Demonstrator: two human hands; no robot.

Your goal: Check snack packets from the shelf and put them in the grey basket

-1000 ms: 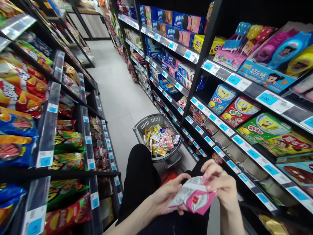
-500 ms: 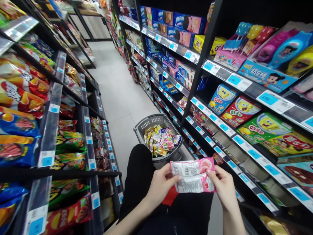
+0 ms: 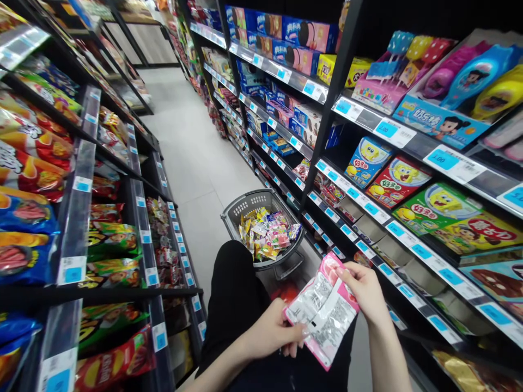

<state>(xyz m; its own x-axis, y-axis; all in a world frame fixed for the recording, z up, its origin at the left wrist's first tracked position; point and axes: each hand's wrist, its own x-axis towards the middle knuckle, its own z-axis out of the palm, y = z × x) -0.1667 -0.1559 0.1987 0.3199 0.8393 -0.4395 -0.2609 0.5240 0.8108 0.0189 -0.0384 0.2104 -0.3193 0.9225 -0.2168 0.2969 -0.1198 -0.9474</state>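
Note:
A pink and white snack packet [image 3: 322, 307] is held low in front of me, its printed back side up and tilted. My right hand [image 3: 363, 291] pinches its upper right edge. My left hand [image 3: 272, 332] grips its lower left edge with curled fingers. Just beyond my black-clad knee [image 3: 235, 283] a grey plastic basket [image 3: 241, 206] stands on the floor, filled with several small colourful sweet packets [image 3: 269, 234].
Black shelving lines both sides of a narrow aisle with a pale tiled floor [image 3: 192, 147]. Crisp bags [image 3: 28, 169] fill the left shelves. Biscuit boxes [image 3: 294, 38] and cartoon sweet boxes [image 3: 437, 209] fill the right shelves, with blue price tags along every edge.
The packet has been turned from lying level to a slant, its right end raised. My right hand rose slightly and my left hand dropped lower.

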